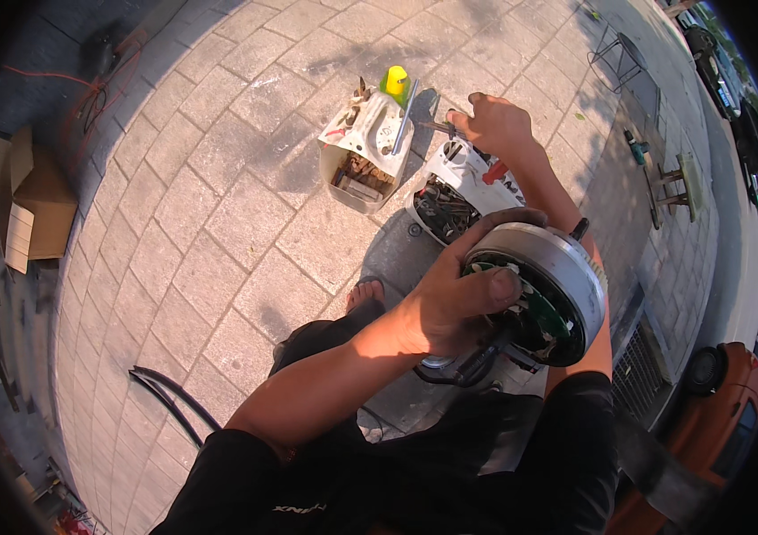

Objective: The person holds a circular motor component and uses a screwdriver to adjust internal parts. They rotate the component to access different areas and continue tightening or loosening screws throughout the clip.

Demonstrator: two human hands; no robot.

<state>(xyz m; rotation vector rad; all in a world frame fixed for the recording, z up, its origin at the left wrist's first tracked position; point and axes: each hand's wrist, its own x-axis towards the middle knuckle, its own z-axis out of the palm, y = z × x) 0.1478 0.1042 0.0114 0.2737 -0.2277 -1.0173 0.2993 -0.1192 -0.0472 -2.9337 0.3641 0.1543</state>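
Observation:
My left hand (464,308) is closed round a drum-shaped metal motor housing (586,281), its thumb pressed on the open face. Inside the housing show a green board (544,312) and pale bits; the rest of its interior is too dark to tell. Farther off, my right hand (497,127) is closed, its fingertips on a thin metal tool (440,127) whose kind I cannot make out. That hand hovers over a cut-open white plastic jug (459,165) full of dark tools. A red handle (493,171) sticks out of the jug beside my right forearm.
Left of the tool jug stands another cut-open jug (334,183), with brownish pieces inside and a bright yellow item (395,82) at its far side. Black hoses (169,397) lie on the paving at left. A cardboard box (45,209), low stool (680,189) and orange car (727,419) are farther out.

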